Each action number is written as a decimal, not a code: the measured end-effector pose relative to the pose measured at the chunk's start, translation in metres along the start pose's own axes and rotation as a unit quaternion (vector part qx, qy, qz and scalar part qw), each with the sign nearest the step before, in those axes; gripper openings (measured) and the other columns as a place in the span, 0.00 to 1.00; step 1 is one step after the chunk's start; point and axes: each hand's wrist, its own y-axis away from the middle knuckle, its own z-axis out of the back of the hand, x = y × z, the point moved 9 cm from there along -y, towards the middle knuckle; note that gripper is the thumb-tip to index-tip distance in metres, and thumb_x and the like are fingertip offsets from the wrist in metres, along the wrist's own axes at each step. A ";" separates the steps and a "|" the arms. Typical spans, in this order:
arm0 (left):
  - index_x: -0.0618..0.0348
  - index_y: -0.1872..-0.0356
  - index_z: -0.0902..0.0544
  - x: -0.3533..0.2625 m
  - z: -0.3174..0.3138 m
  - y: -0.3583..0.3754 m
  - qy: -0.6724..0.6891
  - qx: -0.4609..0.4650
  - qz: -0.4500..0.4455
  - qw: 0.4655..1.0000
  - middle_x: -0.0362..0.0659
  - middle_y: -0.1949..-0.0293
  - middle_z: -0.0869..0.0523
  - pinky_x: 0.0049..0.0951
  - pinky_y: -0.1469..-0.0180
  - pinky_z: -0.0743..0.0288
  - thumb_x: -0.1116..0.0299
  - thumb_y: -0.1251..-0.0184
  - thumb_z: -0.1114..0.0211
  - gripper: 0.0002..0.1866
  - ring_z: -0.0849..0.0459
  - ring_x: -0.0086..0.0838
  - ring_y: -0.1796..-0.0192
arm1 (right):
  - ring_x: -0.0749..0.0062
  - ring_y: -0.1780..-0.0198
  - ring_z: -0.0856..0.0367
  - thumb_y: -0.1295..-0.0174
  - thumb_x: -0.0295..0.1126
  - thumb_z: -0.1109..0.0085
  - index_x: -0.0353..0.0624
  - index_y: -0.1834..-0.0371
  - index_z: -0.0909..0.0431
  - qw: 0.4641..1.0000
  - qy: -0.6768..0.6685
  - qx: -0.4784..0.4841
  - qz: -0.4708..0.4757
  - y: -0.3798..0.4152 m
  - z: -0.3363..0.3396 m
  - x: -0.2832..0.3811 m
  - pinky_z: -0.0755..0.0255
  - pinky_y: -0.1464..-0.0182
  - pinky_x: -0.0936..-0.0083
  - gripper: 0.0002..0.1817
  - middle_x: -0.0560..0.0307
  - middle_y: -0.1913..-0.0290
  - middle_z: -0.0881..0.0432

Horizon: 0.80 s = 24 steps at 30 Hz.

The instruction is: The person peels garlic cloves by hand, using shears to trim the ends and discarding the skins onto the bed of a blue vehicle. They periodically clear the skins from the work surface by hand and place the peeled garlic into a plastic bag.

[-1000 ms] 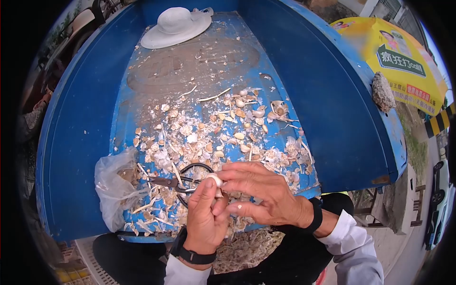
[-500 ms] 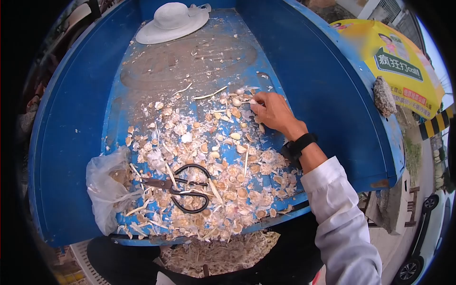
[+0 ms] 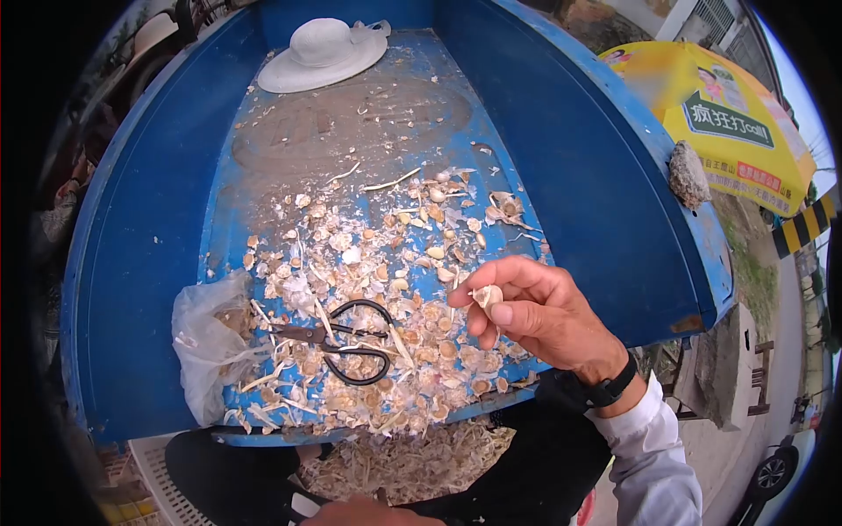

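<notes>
My right hand (image 3: 548,317) is raised over the front right of the blue truck bed, thumb and fingers pinching a pale garlic clove (image 3: 488,298). Below and left of it, garlic skins and root ends (image 3: 421,368) cover the bed floor, with a few peeled cloves (image 3: 436,252) among them. Black-handled scissors (image 3: 338,340) lie on these scraps. Only the back of my left hand (image 3: 373,512) shows at the bottom edge, above my lap; its fingers are hidden.
A clear plastic bag (image 3: 200,346) sits at the bed's left front. At the far end lies a white hat (image 3: 323,54). High blue side walls (image 3: 579,167) bound the bed; a stone (image 3: 688,175) rests on the right one. More peelings (image 3: 408,465) lie below the front edge.
My right hand has come back from the far right of the scraps toward me and now shows a garlic clove in its fingers. My left hand has appeared at the bottom edge.
</notes>
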 end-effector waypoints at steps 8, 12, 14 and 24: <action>0.64 0.60 0.28 0.131 -0.017 0.077 0.433 -0.181 0.394 0.790 0.53 0.72 0.25 0.19 0.88 0.47 0.55 0.35 0.45 0.18 0.38 0.22 0.87 | 0.55 0.61 0.13 0.38 0.22 0.36 0.26 0.51 0.20 0.941 -0.116 0.274 0.161 0.083 -0.156 0.034 0.18 0.60 0.69 0.13 0.42 0.59 0.15; 0.62 0.62 0.30 0.139 -0.023 0.078 0.424 -0.217 0.425 0.770 0.51 0.73 0.25 0.19 0.89 0.47 0.56 0.28 0.48 0.16 0.38 0.22 0.87 | 0.52 0.60 0.13 0.37 0.22 0.37 0.25 0.49 0.21 0.937 -0.144 0.248 0.198 0.079 -0.160 0.038 0.18 0.61 0.69 0.15 0.40 0.59 0.15; 0.60 0.63 0.31 0.145 -0.024 0.086 0.403 -0.234 0.456 0.759 0.51 0.73 0.25 0.19 0.89 0.48 0.56 0.26 0.50 0.16 0.38 0.22 0.88 | 0.52 0.61 0.14 0.36 0.22 0.38 0.25 0.49 0.21 0.935 -0.139 0.254 0.204 0.080 -0.157 0.035 0.18 0.62 0.69 0.14 0.39 0.58 0.16; 0.61 0.54 0.23 0.156 -0.034 0.112 0.361 -0.270 0.582 0.677 0.51 0.68 0.21 0.18 0.85 0.38 0.48 0.23 0.62 0.26 0.20 0.32 0.65 | 0.54 0.52 0.18 0.37 0.31 0.39 0.33 0.48 0.22 0.854 0.437 0.195 0.204 0.016 -0.118 0.016 0.21 0.56 0.66 0.17 0.43 0.51 0.19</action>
